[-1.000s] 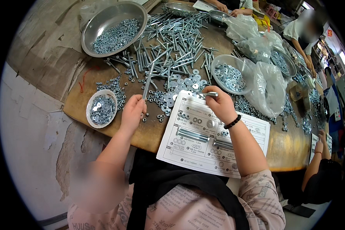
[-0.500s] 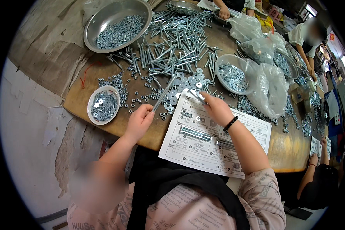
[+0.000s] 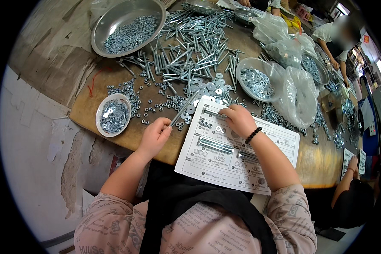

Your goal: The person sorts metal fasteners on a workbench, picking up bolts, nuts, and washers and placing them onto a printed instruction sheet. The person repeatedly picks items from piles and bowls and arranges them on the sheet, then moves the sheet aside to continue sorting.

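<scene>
My left hand [image 3: 155,134] is closed around the lower end of a long bolt [image 3: 184,108], which slants up and away over loose nuts and washers. Pinched in my right hand [image 3: 238,122] is another bolt [image 3: 213,113], lying along the top row of a printed sheet [image 3: 203,170]; my fingers hide one end of it. Farther down the sheet, several bolts [image 3: 216,145] rest side by side, with more bolts [image 3: 248,156] beside my right forearm. The sheet has outline drawings of bolts, nuts and washers.
A bolt pile [image 3: 194,46] spreads beyond my hands. Around it stand a steel basin of nuts [image 3: 99,36], a white bowl of washers [image 3: 99,116] and a clear tub of washers [image 3: 246,89]. Plastic bags [image 3: 298,99] lie at right. Co-workers' hands [image 3: 351,163] show along the table.
My right hand has come down slightly, bringing its bolt from a tilt to nearly flat along the sheet's top row. My left hand, still holding its bolt, has shifted slightly right.
</scene>
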Available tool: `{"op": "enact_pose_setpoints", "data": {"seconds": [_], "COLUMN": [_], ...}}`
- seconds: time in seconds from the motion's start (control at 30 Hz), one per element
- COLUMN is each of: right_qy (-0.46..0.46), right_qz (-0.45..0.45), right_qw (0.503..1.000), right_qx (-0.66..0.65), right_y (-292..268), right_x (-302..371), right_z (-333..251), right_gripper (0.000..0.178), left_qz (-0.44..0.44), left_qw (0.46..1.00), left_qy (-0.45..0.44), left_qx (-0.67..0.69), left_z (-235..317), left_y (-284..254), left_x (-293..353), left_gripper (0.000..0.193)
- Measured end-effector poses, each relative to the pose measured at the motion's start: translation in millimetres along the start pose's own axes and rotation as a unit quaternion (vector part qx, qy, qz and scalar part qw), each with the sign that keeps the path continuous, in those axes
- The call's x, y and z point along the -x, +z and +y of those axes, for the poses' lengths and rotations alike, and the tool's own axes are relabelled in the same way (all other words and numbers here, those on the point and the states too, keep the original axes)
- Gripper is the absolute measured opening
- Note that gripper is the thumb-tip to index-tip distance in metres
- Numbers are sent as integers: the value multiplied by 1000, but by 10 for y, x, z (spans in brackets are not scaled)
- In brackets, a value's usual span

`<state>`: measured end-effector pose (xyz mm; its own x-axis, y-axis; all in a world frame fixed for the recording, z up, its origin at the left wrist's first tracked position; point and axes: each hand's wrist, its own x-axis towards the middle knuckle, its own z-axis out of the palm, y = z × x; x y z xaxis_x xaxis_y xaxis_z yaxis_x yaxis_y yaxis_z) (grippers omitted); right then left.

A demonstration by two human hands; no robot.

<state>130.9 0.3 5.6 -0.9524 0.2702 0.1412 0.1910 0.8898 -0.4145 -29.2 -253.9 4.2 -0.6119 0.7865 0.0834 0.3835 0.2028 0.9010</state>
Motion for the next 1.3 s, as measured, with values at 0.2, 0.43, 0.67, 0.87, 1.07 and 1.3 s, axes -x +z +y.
{"op": "enact_pose_setpoints", "data": {"seconds": [0.2,0.43,0.67,0.87,1.07,1.3], "right_qy": [-1,116,37,84,108,114], "right_qz": [45,94,-60,-25,-30,-7], "right_qw": [999,981,993,996,993,991], "right_qx": [-17,-121,-90,-34,-37,-71], "right_y": [-11,-531,-419,-129,-142,-253], "right_x": [54,598,1408,1656,1695,1688], "right_z": [31,-116,-486,-593,-579,-543], "right_gripper": [25,28,26,18,17,16], "left_qz": [-3,-86,-247,-227,-254,-268], "left_qw": [998,936,842,846,897,910], "left_qy": [40,250,391,387,273,233], "left_qx": [-57,-232,-277,-287,-239,-214], "left_z": [69,268,352,236,194,179], "left_y": [34,156,520,582,271,262], "left_x": [10,85,204,222,226,208], "left_gripper": [15,15,18,25,35,33]}}
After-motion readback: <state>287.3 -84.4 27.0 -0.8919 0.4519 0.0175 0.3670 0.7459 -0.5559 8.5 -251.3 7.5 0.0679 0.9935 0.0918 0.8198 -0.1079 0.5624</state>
